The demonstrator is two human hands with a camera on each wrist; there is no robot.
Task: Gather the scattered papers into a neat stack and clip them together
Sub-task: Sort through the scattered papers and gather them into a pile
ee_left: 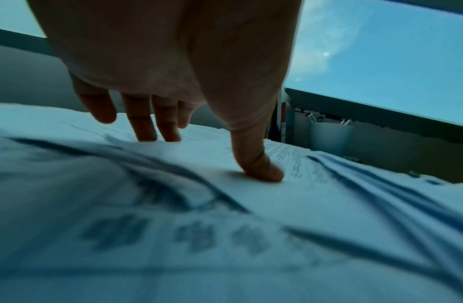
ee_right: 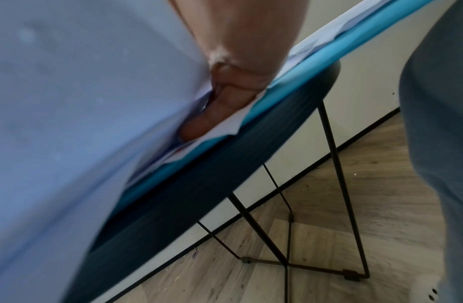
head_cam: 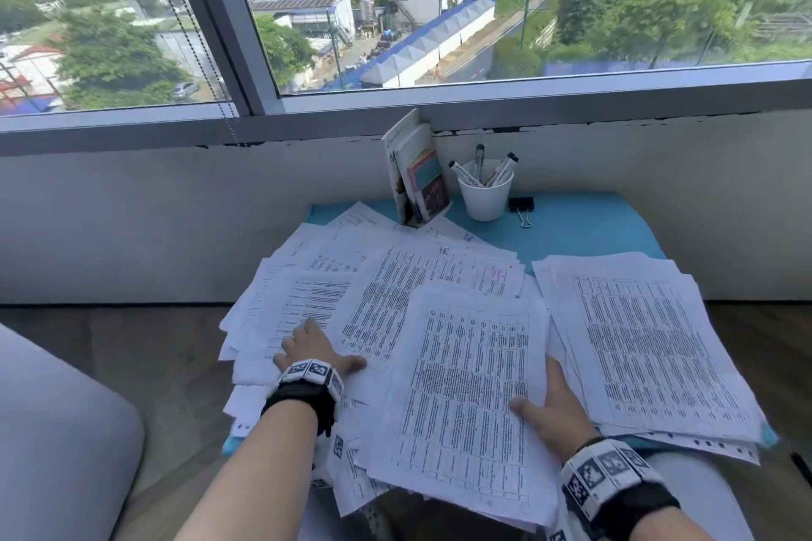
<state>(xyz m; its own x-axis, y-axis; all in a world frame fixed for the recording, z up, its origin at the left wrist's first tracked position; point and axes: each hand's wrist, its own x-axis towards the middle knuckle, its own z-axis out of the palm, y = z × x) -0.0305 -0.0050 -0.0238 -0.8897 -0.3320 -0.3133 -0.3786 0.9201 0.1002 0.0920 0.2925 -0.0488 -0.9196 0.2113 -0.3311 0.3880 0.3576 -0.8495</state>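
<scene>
Printed white papers [head_cam: 395, 299] lie fanned and overlapping across a small blue-topped table [head_cam: 584, 228]. A separate rough pile [head_cam: 637, 343] sits on the right. My left hand [head_cam: 314, 349] rests flat on the left sheets, fingers spread; in the left wrist view my left hand [ee_left: 207, 155] has its thumb pressed on the paper. My right hand [head_cam: 549, 404] pinches the front sheet [head_cam: 465, 387] at its right edge, thumb on top. In the right wrist view its fingers [ee_right: 212, 114] are tucked under the sheets. A black binder clip [head_cam: 521, 206] lies at the back.
A white cup of markers [head_cam: 485, 193] and some upright booklets [head_cam: 417, 171] stand at the table's back edge below the window wall. A grey cushion [head_cam: 57, 430] is at my left. Thin black table legs [ee_right: 334, 164] stand on wood floor [ee_right: 354, 205].
</scene>
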